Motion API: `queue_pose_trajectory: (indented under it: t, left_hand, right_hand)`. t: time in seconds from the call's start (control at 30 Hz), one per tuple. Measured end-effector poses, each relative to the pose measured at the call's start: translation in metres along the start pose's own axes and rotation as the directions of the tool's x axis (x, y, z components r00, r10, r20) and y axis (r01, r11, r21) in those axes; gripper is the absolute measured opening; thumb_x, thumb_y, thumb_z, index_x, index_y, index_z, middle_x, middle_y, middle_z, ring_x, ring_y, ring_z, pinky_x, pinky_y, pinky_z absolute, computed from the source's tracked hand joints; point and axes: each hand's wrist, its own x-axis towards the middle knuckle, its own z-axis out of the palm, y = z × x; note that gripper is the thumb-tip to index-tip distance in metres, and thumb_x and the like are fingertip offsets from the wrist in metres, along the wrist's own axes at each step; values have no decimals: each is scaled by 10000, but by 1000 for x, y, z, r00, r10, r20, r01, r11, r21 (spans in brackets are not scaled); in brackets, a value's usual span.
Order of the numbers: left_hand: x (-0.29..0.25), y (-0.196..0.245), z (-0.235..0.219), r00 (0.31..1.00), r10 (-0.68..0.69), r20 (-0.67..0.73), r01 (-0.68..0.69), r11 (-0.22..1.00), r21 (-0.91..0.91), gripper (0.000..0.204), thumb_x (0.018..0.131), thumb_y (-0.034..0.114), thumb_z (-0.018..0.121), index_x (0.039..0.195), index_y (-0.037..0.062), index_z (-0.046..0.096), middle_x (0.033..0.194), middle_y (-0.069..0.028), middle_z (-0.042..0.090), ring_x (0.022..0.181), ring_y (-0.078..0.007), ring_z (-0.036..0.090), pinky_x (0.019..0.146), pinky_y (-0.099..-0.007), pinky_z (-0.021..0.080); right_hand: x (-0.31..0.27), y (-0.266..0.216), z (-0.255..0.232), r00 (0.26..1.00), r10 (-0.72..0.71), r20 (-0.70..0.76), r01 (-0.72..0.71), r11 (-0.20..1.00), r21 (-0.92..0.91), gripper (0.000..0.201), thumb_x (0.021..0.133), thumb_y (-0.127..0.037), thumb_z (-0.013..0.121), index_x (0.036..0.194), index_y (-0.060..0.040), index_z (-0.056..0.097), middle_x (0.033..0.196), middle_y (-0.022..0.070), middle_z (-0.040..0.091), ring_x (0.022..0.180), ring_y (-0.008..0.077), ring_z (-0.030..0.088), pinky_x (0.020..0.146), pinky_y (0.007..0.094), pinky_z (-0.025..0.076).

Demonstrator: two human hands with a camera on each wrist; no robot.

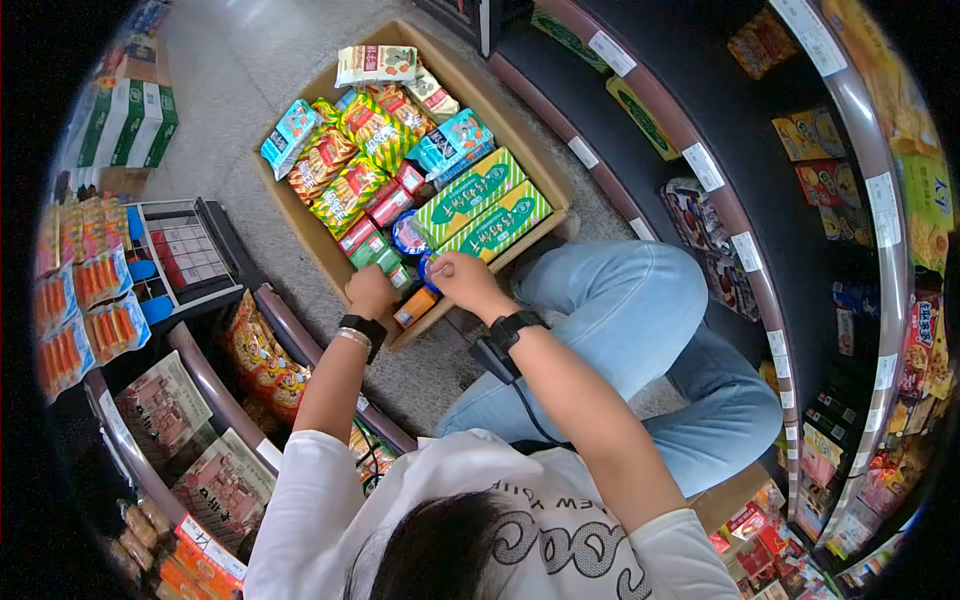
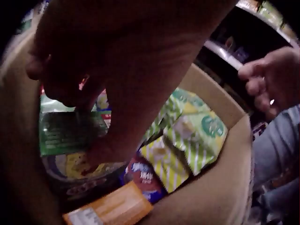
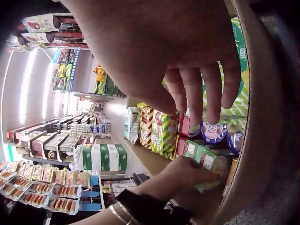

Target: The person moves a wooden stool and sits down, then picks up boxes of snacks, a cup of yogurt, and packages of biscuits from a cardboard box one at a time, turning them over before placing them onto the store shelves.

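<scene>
Inside the cardboard box (image 1: pixel 317 232), the left hand (image 1: pixel 371 291) reaches down at the near left corner. In the left wrist view its fingers and thumb grip a green packet (image 2: pixel 72 133) by its edges. A dark round-edged item with a yellow label (image 2: pixel 77 166) lies beneath. The right hand (image 1: pixel 466 284) hovers over the near right part of the box, beside blue round-lidded tubs (image 1: pixel 409 233) and green striped packs (image 1: pixel 493 222); the right wrist view shows its fingers loosely bent with nothing in them. An orange pack (image 1: pixel 416 307) lies in the near corner.
Striped yellow-green snack bags (image 1: pixel 349 196) and blue packs (image 1: pixel 452 140) fill the far part of the box. Shelves with price tags (image 1: pixel 703 167) curve along the right. Lower racks with packets (image 1: pixel 228 482) stand at the left. The person's bent legs (image 1: pixel 610 310) are beside the box.
</scene>
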Motion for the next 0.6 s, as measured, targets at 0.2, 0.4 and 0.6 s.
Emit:
queue_pose_trajectory:
  t: [0.2,0.4,0.6]
  left_hand:
    - [-42,-11,-83,932,267,-245,-318,928,-196,506,525,289,787,916,-1,649,984,-152,588,923,-308,588,799,-396,488]
    - [-68,-3,-142,924,359,-129,-323,558,-764,451,658,151,744,1051,-23,608,935,-89,639,876,-142,587,781,-285,466]
    - [-110,29,-188,898,324,-297,-345,101,-933,527,746,23,696,1226,-16,481,1058,-86,604,930,-154,583,829,-277,466]
  right_hand:
    - [3,1,5,989,-79,127,75,997,34,602,691,-143,761,1216,-29,488,1109,126,594,867,186,606,751,315,505]
    - [-3,-32,-19,945,-324,54,318,944,93,785,658,-158,805,1316,-29,395,1211,154,545,1115,230,526,832,305,484]
    - [-23,-68,-59,968,-197,157,148,949,278,481,743,-168,766,1124,8,532,1020,50,614,900,102,571,792,267,472]
